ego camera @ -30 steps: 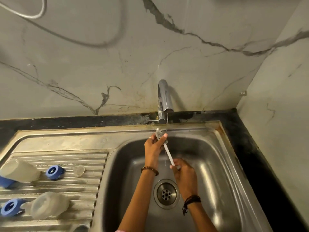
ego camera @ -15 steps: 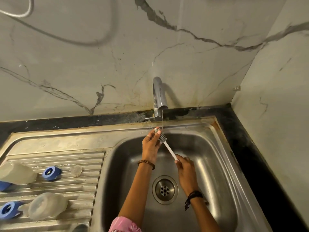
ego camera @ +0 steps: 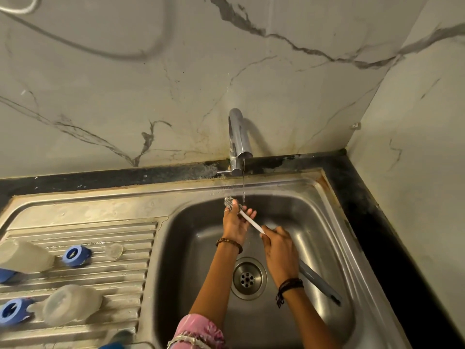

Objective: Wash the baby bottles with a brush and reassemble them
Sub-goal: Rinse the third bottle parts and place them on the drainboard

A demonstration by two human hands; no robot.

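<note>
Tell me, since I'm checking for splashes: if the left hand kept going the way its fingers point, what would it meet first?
Probably the thin water stream falling from the tap, just beyond the left hand; behind that, the sink's back wall. Depth is uncertain.

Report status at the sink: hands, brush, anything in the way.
Left hand rubbing the bristle head; right hand gripping the bottle brush handle. Thin tap stream running. Bottle parts on drainboard. Nothing in the way.

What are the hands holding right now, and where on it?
A bottle brush: the right hand grips its handle, and the left hand holds the bristle head under the tap stream.
</note>
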